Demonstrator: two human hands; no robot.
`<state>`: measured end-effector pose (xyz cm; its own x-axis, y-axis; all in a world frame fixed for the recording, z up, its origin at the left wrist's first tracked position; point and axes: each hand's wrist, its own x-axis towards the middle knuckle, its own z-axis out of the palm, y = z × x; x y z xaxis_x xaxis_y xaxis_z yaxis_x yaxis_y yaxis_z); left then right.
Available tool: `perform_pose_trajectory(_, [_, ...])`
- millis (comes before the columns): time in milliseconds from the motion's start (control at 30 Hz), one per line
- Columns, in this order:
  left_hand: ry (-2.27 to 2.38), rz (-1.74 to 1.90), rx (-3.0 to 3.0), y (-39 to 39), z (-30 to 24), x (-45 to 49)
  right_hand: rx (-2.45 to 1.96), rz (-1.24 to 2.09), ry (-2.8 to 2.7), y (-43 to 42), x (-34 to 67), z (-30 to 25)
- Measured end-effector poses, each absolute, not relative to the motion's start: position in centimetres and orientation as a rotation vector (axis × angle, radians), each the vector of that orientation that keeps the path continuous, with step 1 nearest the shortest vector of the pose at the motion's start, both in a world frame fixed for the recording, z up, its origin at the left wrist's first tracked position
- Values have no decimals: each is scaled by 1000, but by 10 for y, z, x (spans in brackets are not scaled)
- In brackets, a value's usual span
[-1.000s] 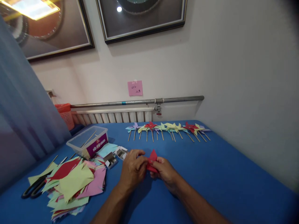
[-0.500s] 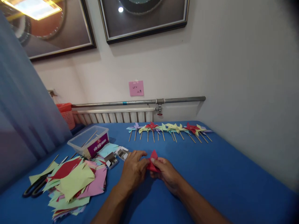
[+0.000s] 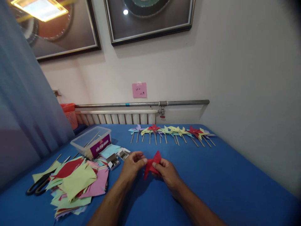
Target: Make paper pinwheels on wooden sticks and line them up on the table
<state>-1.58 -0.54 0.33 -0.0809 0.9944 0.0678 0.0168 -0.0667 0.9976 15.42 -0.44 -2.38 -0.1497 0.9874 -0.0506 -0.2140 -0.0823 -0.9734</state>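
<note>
A folded red paper piece (image 3: 152, 164) is held just above the blue tabletop (image 3: 211, 175) between both my hands. My left hand (image 3: 132, 167) pinches its left corner with thumb and forefinger. My right hand (image 3: 167, 173) grips its right side, fingers closed over the paper. A pile of cut coloured paper squares (image 3: 75, 183) lies to the left of my left forearm. A row of finished paper pinwheels on wooden sticks (image 3: 171, 131) lies at the far side of the table.
A clear plastic box with wooden sticks (image 3: 91, 142) stands left of centre, with small open boxes (image 3: 115, 158) beside it. Black scissors (image 3: 39, 184) lie at the far left. A radiator and pipe (image 3: 141, 104) run along the wall; an orange basket (image 3: 69, 113) stands at back left.
The red paper has been lifted slightly and spread out, its left corner now hanging down between my hands. My left fingers have shifted to pinch that corner.
</note>
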Motion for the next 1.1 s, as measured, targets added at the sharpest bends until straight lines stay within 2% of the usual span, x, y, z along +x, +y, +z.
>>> perform_pose_trajectory(267, [1265,1283,1263,-3,-13,-1,-993,1437,-1195,-3,151,-27])
perform_pose_trajectory(400, [1324,1266,1423,0,-5,-17,-1048,1395,-1169,5,154,-35])
perform_pose_trajectory(467, [1504,1223,1624,0,5,-37,-1057,1370,-1122,9,157,-37])
perform_pose_trajectory(533, [1884,1112,1872,-1,15,-62,-1067,1354,-1070,13,159,-39])
perform_pose_trajectory(600, [2312,819,1958,-2,20,-84,-1090,1343,-1028,15,161,-40])
perform_pose_trajectory(667, [2507,490,1988,-2,21,-99,-1102,1340,-1014,15,163,-41])
perform_pose_trajectory(767, [2542,228,1999,-1,18,-108,-1104,1345,-1014,15,164,-42])
perform_pose_trajectory(933, [2519,241,1916,1,17,-108,-1058,1360,-1034,14,162,-41])
perform_pose_trajectory(1100, [2472,178,2075,12,27,-97,-1059,1344,-1043,16,160,-40])
